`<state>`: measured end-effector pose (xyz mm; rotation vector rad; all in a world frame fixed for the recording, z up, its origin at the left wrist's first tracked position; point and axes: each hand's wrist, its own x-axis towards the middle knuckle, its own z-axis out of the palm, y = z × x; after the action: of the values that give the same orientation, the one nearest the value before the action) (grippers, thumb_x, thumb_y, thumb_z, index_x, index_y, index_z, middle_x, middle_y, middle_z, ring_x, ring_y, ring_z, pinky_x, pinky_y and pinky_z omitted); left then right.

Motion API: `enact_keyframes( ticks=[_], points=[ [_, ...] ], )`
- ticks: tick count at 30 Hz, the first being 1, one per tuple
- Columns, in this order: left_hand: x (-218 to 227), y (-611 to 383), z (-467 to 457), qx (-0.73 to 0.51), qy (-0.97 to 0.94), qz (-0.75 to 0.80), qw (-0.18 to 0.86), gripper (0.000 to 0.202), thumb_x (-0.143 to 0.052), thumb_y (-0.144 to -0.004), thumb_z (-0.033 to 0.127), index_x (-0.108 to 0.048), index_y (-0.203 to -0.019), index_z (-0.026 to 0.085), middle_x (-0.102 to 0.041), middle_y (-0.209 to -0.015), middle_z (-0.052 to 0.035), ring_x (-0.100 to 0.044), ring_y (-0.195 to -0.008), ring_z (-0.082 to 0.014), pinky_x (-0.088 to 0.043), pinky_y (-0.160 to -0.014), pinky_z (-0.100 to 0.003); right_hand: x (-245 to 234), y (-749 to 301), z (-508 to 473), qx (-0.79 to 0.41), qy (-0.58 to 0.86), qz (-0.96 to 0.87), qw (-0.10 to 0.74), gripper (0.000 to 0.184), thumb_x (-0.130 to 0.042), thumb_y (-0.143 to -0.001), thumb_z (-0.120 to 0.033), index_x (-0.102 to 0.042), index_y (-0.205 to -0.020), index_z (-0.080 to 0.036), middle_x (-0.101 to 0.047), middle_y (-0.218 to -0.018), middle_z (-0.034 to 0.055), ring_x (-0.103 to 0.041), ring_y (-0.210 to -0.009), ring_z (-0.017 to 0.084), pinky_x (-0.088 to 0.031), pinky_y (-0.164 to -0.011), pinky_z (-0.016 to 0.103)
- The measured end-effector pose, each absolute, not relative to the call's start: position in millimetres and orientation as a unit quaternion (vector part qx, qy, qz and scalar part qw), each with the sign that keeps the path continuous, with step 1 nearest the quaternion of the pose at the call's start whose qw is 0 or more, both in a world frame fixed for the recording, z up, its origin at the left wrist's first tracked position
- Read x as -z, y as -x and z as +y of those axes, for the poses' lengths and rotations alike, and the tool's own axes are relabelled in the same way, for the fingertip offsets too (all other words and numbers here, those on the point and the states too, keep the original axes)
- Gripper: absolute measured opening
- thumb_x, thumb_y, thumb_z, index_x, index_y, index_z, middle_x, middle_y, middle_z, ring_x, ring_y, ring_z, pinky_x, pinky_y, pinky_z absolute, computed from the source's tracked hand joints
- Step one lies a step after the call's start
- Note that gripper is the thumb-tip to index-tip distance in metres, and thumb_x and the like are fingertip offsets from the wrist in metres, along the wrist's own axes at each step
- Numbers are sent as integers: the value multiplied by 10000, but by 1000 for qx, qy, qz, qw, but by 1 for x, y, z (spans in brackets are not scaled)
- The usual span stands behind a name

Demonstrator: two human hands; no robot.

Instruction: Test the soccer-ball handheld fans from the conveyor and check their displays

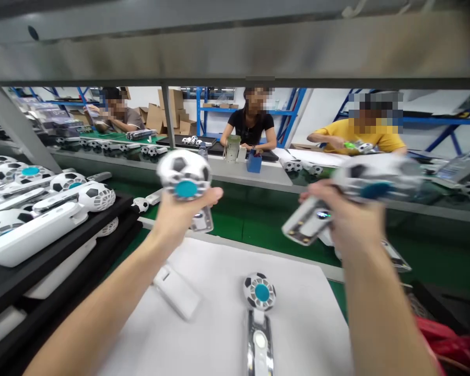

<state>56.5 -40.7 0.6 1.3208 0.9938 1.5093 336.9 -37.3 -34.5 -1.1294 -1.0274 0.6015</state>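
Note:
My left hand (180,211) is closed round the handle of a hand-held fan with a football-patterned head and a teal hub (185,177), held up over the bench. My right hand (347,219) grips a second such fan (370,180), tilted and smeared by motion, its open handle pointing down-left. A third fan (259,313) lies flat on the white mat (317,334) below, head away from me. A white handle cover (177,290) rests on the mat under my left forearm.
A black rack (62,245) at left carries several more fans and white handles. A green conveyor (266,224) runs across behind the mat. Three people sit working at the far side. A grey shelf beam (235,52) hangs overhead. Red material (450,339) lies at right.

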Motion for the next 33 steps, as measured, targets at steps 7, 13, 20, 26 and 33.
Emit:
enact_keyframes(
  ticks=[7,13,20,26,33],
  points=[
    [75,-123,66,-354,-630,568,394,261,-688,-883,329,-652,-1019,109,-678,-962,-66,-655,-842,-180,-562,-769,-358,108,-355,28,-308,715,-442,447,180,-691,-914,-286,-667,-942,-110,-683,-903,29,-665,-782,148,-573,-722,315],
    [129,-142,88,-278,-697,625,216,390,-623,-929,387,-596,-1243,157,-552,-1348,-119,-523,-1245,-289,-428,-1049,-541,126,-411,29,-126,826,-404,372,332,-666,-925,-303,-619,-1216,-151,-573,-1330,110,-563,-1207,275,-475,-1009,497],
    [130,-113,122,-184,-711,670,110,459,-626,-931,347,-533,-1349,182,-466,-1455,-128,-478,-1303,-317,-414,-1066,-575,153,-449,17,11,898,-287,333,532,-755,-777,-276,-587,-1258,-122,-387,-1515,186,-226,-1459,381,-198,-1168,565],
    [112,-81,142,-157,-707,675,142,376,-622,-940,346,-582,-1261,156,-607,-1244,-109,-626,-1070,-239,-553,-899,-452,150,-467,21,5,904,-268,333,395,-779,-556,-169,-680,-937,-131,-524,-1309,351,-388,-1306,530,-273,-1009,620],
    [76,-41,119,-291,-726,615,102,475,-550,-977,370,-459,-1405,184,-576,-1287,-120,-619,-1074,-239,-542,-910,-451,128,-459,11,3,911,-262,318,285,-751,-502,-131,-495,-577,-229,-619,-1092,329,-415,-1263,554,-246,-964,641]
  ],
)
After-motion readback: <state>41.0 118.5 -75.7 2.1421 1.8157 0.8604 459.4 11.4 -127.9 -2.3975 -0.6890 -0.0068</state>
